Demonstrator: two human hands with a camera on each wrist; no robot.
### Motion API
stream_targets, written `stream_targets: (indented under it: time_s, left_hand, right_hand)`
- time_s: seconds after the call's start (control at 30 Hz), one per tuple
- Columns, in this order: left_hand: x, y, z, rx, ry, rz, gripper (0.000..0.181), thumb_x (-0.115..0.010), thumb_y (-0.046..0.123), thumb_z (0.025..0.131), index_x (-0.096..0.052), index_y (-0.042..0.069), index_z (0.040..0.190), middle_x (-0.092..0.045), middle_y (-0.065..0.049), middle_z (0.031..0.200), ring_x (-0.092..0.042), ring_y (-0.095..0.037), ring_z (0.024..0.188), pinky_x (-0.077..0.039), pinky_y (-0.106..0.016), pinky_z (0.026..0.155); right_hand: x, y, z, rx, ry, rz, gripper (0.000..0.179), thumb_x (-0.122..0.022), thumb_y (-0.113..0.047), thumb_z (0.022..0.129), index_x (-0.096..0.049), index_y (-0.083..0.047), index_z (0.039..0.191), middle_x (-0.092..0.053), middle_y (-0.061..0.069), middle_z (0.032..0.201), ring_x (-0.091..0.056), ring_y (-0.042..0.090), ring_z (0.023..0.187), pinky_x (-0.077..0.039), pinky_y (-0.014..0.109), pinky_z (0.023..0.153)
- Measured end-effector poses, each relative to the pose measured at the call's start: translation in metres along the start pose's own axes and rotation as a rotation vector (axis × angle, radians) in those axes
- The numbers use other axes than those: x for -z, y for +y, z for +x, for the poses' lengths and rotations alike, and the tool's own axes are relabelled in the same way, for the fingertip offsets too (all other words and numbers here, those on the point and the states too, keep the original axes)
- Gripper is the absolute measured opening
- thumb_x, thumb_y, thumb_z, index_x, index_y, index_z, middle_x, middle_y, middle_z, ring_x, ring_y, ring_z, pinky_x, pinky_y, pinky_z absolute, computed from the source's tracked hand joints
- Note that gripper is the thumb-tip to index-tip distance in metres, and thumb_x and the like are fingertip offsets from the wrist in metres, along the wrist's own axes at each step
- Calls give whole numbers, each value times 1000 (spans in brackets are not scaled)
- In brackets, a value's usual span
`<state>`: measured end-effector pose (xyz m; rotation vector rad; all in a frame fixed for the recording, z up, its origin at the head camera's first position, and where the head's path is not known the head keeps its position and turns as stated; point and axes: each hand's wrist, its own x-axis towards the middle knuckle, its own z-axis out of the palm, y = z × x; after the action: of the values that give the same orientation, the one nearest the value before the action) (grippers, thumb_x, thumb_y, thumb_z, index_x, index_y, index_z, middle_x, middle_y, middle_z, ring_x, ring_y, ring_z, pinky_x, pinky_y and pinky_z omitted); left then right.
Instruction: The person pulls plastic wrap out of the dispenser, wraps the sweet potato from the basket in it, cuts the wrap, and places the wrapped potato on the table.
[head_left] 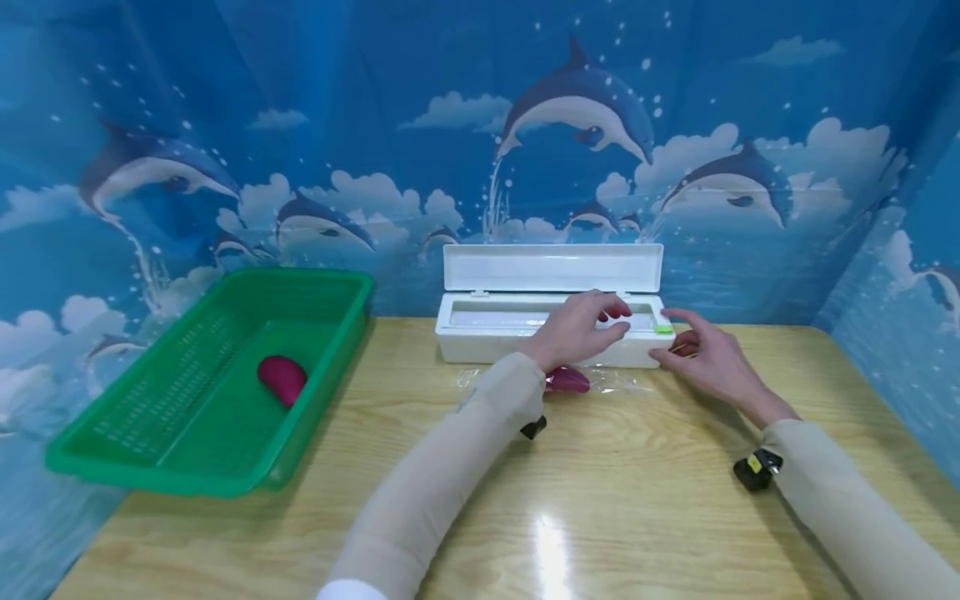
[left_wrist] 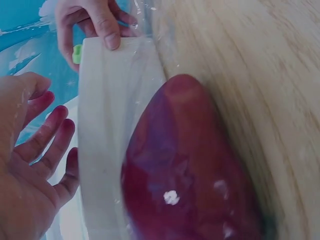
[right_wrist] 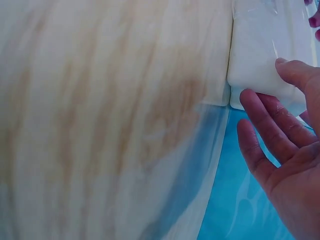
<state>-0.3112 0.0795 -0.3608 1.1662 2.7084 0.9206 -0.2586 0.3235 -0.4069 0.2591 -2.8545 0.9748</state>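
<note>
A white cling film dispenser stands at the back of the table, its lid raised and a green slide cutter at its right end. My left hand hovers over the dispenser with loosely bent fingers, holding nothing. At the right end, my right hand holds the dispenser's corner, its thumb against the front face, as the left wrist view shows. A glossy purple eggplant lies under clear film before the dispenser. In the head view my left forearm partly hides it.
A green plastic basket stands on the left of the wooden table, with another purple eggplant inside. Behind the table hangs a blue dolphin-print cloth, which also covers the right side.
</note>
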Motion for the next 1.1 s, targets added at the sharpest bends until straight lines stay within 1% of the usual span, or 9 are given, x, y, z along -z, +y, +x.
stream_targets:
  time_s: [0.2, 0.3, 0.37, 0.47, 0.57, 0.63, 0.87, 0.97, 1.1]
  left_hand:
    - [-7, -1, 8, 9, 9, 35, 31, -58, 34, 104, -65, 20, 130, -67, 4, 124, -62, -9, 110, -53, -20, 94]
    - [-10, -1, 11, 14, 13, 55, 31, -58, 35, 104, -66, 21, 130, -67, 4, 123, -63, -9, 110, -53, -21, 93]
    - [-12, 0, 13, 14, 13, 73, 31, -57, 36, 104, -66, 22, 130, -67, 4, 122, -63, -9, 109, -53, -21, 93]
    - [-15, 3, 15, 11, 16, 86, 31, -57, 37, 105, -66, 22, 130, -67, 4, 121, -62, -9, 108, -53, -22, 92]
    - [-19, 5, 18, 7, 22, 74, 31, -57, 37, 104, -66, 22, 130, -66, 5, 119, -61, -8, 107, -52, -21, 89]
    - [-22, 6, 20, 9, 23, 67, 31, -58, 38, 104, -66, 23, 130, -66, 5, 117, -61, -7, 105, -51, -19, 88]
    - [-30, 10, 24, -7, 30, 46, 29, -57, 37, 104, -68, 22, 126, -68, 6, 114, -62, -6, 101, -51, -18, 83]
    - [-32, 11, 25, -6, 23, 58, 29, -57, 38, 104, -68, 24, 126, -68, 6, 112, -61, -6, 99, -49, -18, 80]
    - [-35, 12, 27, 0, 27, 91, 30, -56, 40, 103, -68, 25, 126, -68, 6, 111, -60, -6, 98, -48, -18, 77]
  right_hand:
    - [0, -1, 2, -23, -3, 8, 73, -69, -40, 98, -37, -9, 156, -73, 26, 114, -72, 40, 104, -55, 58, 89]
    - [1, -1, 3, -41, -6, 24, 73, -69, -40, 97, -37, -10, 156, -72, 26, 115, -72, 40, 105, -55, 58, 90]
    - [0, -1, 3, -51, -6, 30, 73, -70, -39, 97, -38, -10, 156, -73, 25, 114, -72, 39, 104, -56, 55, 88]
    - [0, -1, 4, -61, -4, 38, 73, -71, -38, 96, -38, -11, 156, -73, 23, 113, -72, 37, 102, -58, 44, 83]
    - [-1, -1, 5, -62, -2, 54, 73, -72, -35, 96, -39, -11, 156, -74, 23, 111, -73, 33, 100, -56, 32, 78]
    - [-1, -1, 5, -60, -2, 65, 73, -73, -34, 95, -39, -11, 156, -74, 22, 110, -74, 31, 98, -55, 28, 75]
    - [-2, 0, 3, -52, -4, 84, 73, -74, -31, 95, -38, -12, 156, -76, 21, 108, -75, 21, 91, -56, 27, 75]
    - [-2, 0, 2, -57, -7, 90, 74, -74, -31, 95, -37, -13, 157, -76, 21, 108, -75, 20, 90, -55, 27, 75]
    - [-1, 1, 2, -61, -16, 91, 76, -74, -31, 95, -35, -14, 158, -76, 22, 109, -75, 25, 92, -55, 28, 76]
